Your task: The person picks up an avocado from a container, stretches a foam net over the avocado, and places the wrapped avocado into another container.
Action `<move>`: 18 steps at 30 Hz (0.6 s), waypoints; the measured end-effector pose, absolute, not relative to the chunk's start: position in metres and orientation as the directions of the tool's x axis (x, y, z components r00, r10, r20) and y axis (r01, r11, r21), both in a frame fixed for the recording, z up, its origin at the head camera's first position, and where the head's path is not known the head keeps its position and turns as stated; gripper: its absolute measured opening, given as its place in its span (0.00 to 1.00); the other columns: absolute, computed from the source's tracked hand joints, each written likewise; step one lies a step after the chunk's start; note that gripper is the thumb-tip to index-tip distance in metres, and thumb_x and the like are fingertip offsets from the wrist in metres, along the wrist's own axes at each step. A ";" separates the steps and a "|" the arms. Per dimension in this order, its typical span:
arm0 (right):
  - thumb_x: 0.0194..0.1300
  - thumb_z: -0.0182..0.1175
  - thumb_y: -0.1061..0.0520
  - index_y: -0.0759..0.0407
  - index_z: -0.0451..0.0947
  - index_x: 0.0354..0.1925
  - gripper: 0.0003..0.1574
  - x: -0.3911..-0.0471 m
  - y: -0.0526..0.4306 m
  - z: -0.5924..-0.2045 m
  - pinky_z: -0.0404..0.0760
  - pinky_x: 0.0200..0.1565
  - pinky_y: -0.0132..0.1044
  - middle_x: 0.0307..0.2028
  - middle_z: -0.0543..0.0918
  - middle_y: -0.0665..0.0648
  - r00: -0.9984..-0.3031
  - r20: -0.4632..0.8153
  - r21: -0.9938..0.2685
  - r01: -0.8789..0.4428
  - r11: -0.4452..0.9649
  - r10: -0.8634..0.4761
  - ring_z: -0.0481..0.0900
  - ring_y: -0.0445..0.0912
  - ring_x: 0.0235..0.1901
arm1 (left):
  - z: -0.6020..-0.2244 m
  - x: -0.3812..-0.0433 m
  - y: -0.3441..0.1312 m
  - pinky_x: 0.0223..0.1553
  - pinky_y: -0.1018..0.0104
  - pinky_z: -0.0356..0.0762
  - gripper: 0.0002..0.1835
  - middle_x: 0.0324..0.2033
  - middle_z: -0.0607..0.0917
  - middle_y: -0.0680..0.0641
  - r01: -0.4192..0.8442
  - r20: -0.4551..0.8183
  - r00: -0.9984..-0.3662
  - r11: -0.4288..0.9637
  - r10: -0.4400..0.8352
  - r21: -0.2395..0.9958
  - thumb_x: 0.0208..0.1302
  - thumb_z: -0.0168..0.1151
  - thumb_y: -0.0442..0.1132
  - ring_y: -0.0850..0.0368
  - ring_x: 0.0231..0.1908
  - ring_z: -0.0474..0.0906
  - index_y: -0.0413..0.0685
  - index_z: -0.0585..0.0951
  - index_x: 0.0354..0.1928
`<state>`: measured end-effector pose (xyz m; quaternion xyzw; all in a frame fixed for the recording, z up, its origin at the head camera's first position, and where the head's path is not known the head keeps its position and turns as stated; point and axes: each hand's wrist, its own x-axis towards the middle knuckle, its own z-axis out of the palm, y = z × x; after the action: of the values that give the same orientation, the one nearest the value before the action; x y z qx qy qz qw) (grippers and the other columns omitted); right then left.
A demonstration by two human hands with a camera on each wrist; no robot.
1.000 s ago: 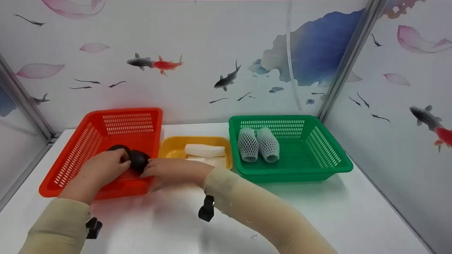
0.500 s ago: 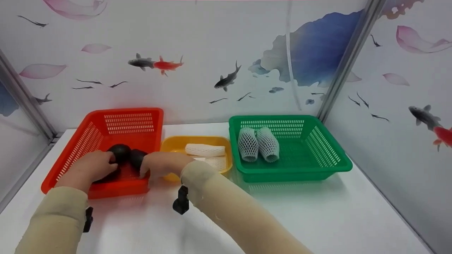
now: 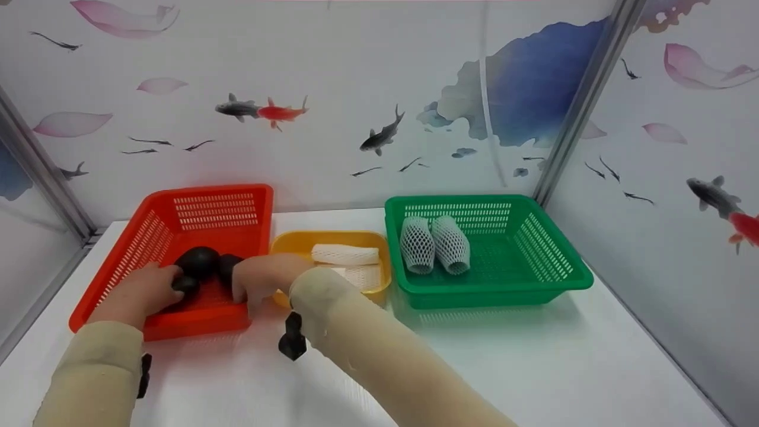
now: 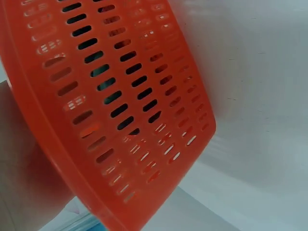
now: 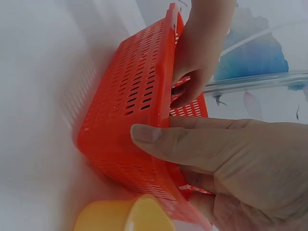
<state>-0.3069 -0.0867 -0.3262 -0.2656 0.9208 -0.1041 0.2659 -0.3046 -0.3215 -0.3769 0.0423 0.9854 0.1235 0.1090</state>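
Observation:
In the head view, several dark oval fruits lie in the red basket (image 3: 220, 194). My left hand (image 3: 135, 292) is inside at the front left, its fingers curled on one dark oval fruit (image 3: 187, 286), partly covered by the hand. Two more, a larger fruit (image 3: 199, 261) and a neighbouring fruit (image 3: 226, 267), sit just behind it. My right hand (image 3: 261, 276) grips the basket's front right corner. In the right wrist view its thumb (image 5: 149, 134) presses the outer wall while the other fingers reach over the rim. The left wrist view shows mostly the perforated basket wall (image 4: 110, 159).
A small yellow tray (image 3: 289, 239) with white foam net sleeves (image 3: 345, 254) stands right of the red basket. Farther right, a green basket (image 3: 492, 292) holds two foam-netted items, a left one (image 3: 417, 245) and a right one (image 3: 450, 244). Printed wall panels (image 3: 320, 166) close off the back.
My left hand has moved forward and left, toward the basket's near side, uncovering the two fruits behind. My right hand has shifted slightly left, onto the basket's corner.

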 end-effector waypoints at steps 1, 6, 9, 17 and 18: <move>0.52 0.75 0.53 0.39 0.86 0.39 0.15 -0.307 -0.088 -0.326 0.77 0.41 0.38 0.38 0.78 0.43 -0.712 -0.437 -0.316 -0.451 0.834 -0.550 0.71 0.42 0.44 | -0.378 -0.306 -0.323 0.50 0.29 0.67 0.32 0.48 0.71 0.25 0.053 -0.203 -0.973 0.967 0.105 0.249 0.61 0.67 0.43 0.28 0.46 0.67 0.29 0.71 0.61; 0.49 0.76 0.56 0.38 0.84 0.37 0.17 -0.301 -0.086 -0.322 0.78 0.42 0.40 0.39 0.78 0.44 -0.743 -0.450 -0.391 -0.334 0.858 -0.495 0.71 0.43 0.45 | -0.381 -0.311 -0.326 0.45 0.32 0.71 0.32 0.43 0.70 0.27 0.057 -0.191 -0.976 0.972 0.102 0.226 0.56 0.72 0.40 0.30 0.41 0.68 0.28 0.73 0.58; 0.49 0.77 0.58 0.38 0.82 0.35 0.18 -0.297 -0.085 -0.320 0.78 0.41 0.42 0.39 0.77 0.45 -0.769 -0.452 -0.441 -0.249 0.863 -0.452 0.71 0.44 0.45 | -0.382 -0.312 -0.326 0.41 0.36 0.73 0.26 0.39 0.70 0.30 0.079 -0.176 -0.977 0.973 0.118 0.215 0.53 0.74 0.38 0.32 0.38 0.68 0.31 0.78 0.51; 0.49 0.76 0.59 0.44 0.80 0.33 0.17 -0.293 -0.084 -0.318 0.78 0.38 0.43 0.38 0.77 0.48 -0.797 -0.459 -0.501 -0.132 0.855 -0.392 0.72 0.45 0.43 | -0.383 -0.304 -0.332 0.34 0.51 0.76 0.20 0.32 0.75 0.41 0.017 -0.247 -0.964 0.949 0.098 0.314 0.54 0.72 0.36 0.39 0.38 0.69 0.45 0.73 0.46; 0.48 0.77 0.60 0.44 0.80 0.33 0.17 -0.293 -0.085 -0.318 0.78 0.38 0.43 0.38 0.77 0.48 -0.798 -0.461 -0.504 -0.125 0.855 -0.388 0.72 0.45 0.43 | -0.383 -0.302 -0.334 0.34 0.52 0.75 0.19 0.32 0.75 0.42 0.020 -0.245 -0.964 0.950 0.100 0.312 0.55 0.71 0.35 0.40 0.37 0.70 0.45 0.73 0.45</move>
<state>-0.2927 -0.0848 -0.3179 -0.1393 0.9198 -0.2306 0.2853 -0.3022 -0.3343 -0.3832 0.0307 0.9789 0.1550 0.1298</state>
